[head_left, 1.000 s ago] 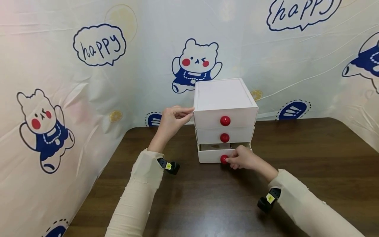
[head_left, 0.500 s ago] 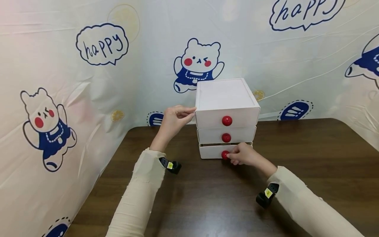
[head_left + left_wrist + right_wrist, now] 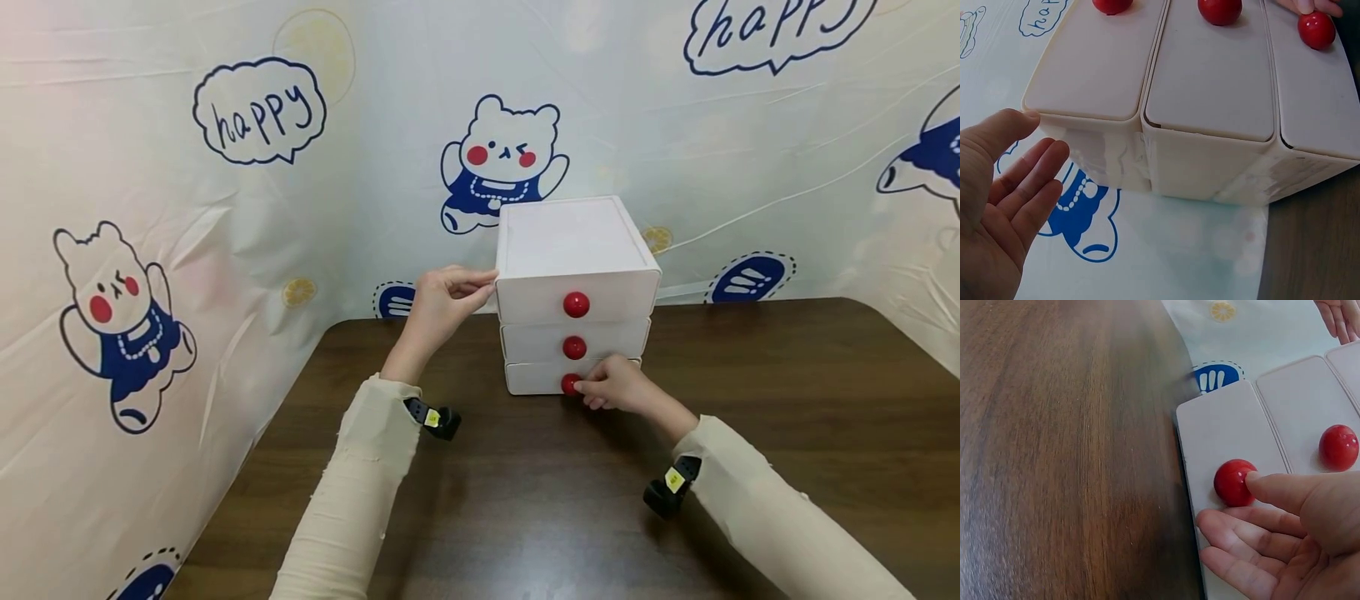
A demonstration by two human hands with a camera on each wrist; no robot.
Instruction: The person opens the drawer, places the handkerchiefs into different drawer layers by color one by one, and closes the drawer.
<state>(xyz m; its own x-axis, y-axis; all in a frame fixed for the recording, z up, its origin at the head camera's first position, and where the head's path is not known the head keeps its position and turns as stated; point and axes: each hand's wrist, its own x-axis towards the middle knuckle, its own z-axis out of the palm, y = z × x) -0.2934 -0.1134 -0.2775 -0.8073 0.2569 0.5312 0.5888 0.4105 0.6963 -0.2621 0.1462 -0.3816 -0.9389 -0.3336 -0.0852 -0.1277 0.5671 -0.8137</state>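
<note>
- Right hand point(image 3: 618, 390) thumb presses the round red knob point(image 3: 1235, 482) of the white plastic bottom drawer point(image 3: 534, 377), fingers relaxed below.
- Left hand point(image 3: 438, 302), fingers straight, steadies the white three-drawer box point(image 3: 572, 242) on the dark wooden tabletop point(image 3: 480, 500).
- The drawer, open a second ago, now sits flush.

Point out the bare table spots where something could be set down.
Bare wood lies right of the drawer unit, and between the two forearms toward the table near edge. It is crowded at the unit's front, by the right hand, and its left, by the left hand.
</note>
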